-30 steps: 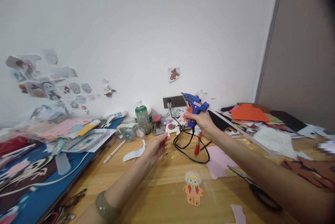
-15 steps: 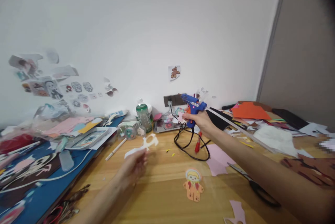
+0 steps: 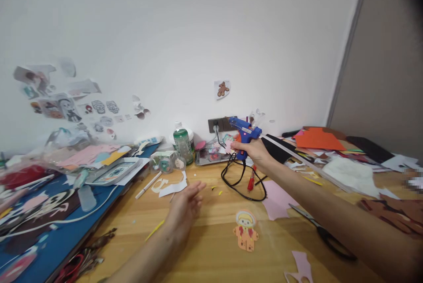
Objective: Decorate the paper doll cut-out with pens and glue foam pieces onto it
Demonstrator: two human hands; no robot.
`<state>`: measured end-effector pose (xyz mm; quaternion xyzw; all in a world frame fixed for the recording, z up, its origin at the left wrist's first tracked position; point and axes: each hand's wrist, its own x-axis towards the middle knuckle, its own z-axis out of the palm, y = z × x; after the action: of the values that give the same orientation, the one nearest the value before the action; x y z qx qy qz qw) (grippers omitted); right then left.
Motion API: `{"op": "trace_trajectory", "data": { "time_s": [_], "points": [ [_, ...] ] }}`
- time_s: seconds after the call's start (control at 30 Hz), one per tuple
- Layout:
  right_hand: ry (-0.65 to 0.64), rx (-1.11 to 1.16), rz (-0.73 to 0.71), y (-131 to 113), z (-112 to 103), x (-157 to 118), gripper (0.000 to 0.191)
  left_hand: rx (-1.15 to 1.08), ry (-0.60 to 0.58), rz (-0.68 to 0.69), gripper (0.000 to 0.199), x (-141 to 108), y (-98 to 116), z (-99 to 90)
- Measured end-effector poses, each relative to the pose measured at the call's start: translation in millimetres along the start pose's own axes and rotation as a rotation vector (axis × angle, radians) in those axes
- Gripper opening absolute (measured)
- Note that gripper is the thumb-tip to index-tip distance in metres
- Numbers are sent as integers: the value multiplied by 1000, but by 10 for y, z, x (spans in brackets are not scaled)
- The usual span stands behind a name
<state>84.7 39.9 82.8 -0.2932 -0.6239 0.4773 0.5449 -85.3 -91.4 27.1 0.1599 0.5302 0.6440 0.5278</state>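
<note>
My right hand (image 3: 254, 150) grips a blue hot glue gun (image 3: 245, 131) whose small red light is lit. Out of its back runs a long pale glue stick (image 3: 294, 155), and its black cord (image 3: 228, 181) loops down onto the table. Fingers apart and holding nothing, my left hand (image 3: 187, 206) hovers over the wood, slightly blurred. Just beyond it lie white paper offcuts (image 3: 173, 186). To the right of that hand, a paper doll figure (image 3: 246, 231) in an orange outfit lies flat on the table.
Scissors (image 3: 325, 232) and pink paper (image 3: 277, 201) lie under and beside my right forearm. A green-labelled bottle (image 3: 182, 144) stands against the wall near a socket (image 3: 216, 125). Papers and a tray (image 3: 114, 172) crowd the blue mat at left. Orange sheets (image 3: 319, 139) are stacked at right.
My left hand has let go of the white paper offcut, which now lies on the table. That hand has moved right and its fingers have spread. The glue gun stays in place.
</note>
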Motion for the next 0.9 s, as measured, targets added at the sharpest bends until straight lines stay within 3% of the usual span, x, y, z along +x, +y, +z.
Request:
{"op": "trace_trajectory", "data": {
  "time_s": [0.07,0.17,0.33,0.47,0.9],
  "points": [
    [-7,-40,-14,-6,-8,-14,24,40,-71,2,20,-45,-50,222],
    [-24,-102,-31,-27,-24,-46,25,64,-153,129,26,-53,-68,498],
    [-104,-128,-45,-52,-44,-143,24,101,-293,281,31,-32,-50,778],
    [-110,-125,-27,-52,-72,-239,26,97,-383,300,24,-28,-39,840],
    [25,-56,-18,-126,-251,-353,23,117,-400,307,28,34,109,831]
  ]
}}
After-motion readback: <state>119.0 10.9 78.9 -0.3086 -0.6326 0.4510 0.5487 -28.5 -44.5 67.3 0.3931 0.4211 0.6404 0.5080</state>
